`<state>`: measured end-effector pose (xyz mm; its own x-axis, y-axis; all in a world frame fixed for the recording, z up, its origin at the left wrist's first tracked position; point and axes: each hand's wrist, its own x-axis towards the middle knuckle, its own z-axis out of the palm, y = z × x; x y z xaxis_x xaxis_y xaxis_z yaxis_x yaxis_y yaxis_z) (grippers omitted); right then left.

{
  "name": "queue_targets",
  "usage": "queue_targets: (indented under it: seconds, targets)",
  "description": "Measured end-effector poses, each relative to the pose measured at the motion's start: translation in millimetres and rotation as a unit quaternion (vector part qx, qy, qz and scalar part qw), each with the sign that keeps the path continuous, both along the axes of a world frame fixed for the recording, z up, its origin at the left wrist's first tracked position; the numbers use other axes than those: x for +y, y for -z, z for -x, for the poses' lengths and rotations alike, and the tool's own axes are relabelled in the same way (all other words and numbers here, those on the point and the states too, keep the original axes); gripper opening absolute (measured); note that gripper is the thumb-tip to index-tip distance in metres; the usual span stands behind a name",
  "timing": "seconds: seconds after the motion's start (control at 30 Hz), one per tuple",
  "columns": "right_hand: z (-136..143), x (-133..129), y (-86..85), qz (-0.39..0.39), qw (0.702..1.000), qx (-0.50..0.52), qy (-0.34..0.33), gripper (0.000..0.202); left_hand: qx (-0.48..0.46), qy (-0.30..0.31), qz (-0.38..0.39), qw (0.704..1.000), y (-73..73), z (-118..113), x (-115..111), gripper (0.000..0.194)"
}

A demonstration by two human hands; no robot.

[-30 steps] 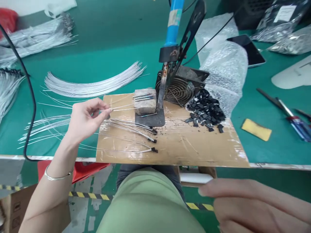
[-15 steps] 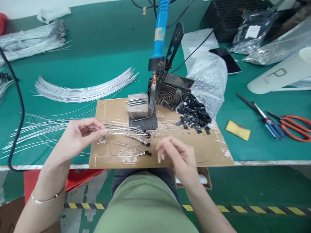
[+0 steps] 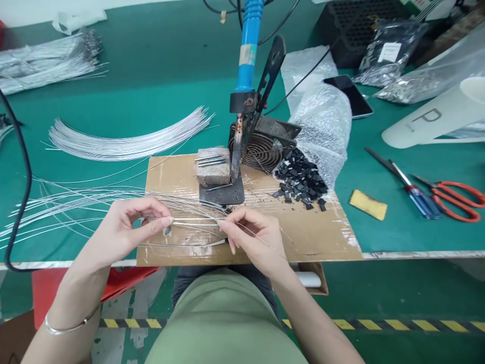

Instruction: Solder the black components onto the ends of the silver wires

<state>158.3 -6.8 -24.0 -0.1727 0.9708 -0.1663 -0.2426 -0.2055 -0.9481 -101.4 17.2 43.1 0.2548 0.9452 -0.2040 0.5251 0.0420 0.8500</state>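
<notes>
Over the cardboard sheet, a thin white wire (image 3: 195,221) stretches between my two hands. My left hand (image 3: 138,225) pinches it between thumb and forefinger. At its other end, my right hand (image 3: 253,235) closes thumb and fingertips on it. A fine strand (image 3: 261,238), perhaps solder, runs back across my right hand. Beneath and beside lie more white wires (image 3: 178,245) with small black ends, now partly hidden by my right fingers. Just beyond, a blue-handled soldering iron (image 3: 248,65) points tip down in its stand, by a greyish block (image 3: 212,169) bearing several thin metal pieces.
Small black pieces (image 3: 301,177) are heaped beside a round-grilled fan (image 3: 265,150) and bubble wrap (image 3: 322,121). Rightward lie a yellow sponge (image 3: 368,204), a screwdriver (image 3: 417,194) and orange-handled scissors (image 3: 454,198). A bundle of white wires (image 3: 129,144) rests at the back left. Cardboard (image 3: 314,237) covers the near edge.
My right hand has moved left and its fingers now meet the wire's end. My left hand has shifted slightly down and right, still pinching the wire.
</notes>
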Motion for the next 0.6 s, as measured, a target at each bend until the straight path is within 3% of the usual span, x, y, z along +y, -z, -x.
queue_targets:
  seconds: [0.13,0.27,0.4,0.5,0.6]
  targets:
    - [-4,1,-4.1,-0.011,1.000,-0.010,-0.005,0.024,-0.002,0.017,0.020,1.000,1.6,-1,1,0.014]
    - [-10,0,-6.0,-0.103,0.992,-0.068,0.001,0.025,0.016,0.043,0.024,0.999,-0.7,-6,0,0.015]
    - [-12,-4,-0.2,-0.172,0.977,-0.124,0.011,0.025,0.077,0.043,-0.016,0.996,0.6,-36,-12,0.020]
    - [-14,-6,2.4,-0.208,0.964,-0.163,0.002,0.024,0.072,0.070,-0.030,0.995,8.4,-65,-22,0.020]
    - [-21,-7,-12.1,-0.230,0.947,-0.223,0.017,0.031,0.024,0.052,-0.014,0.998,15.7,-82,-26,0.021]
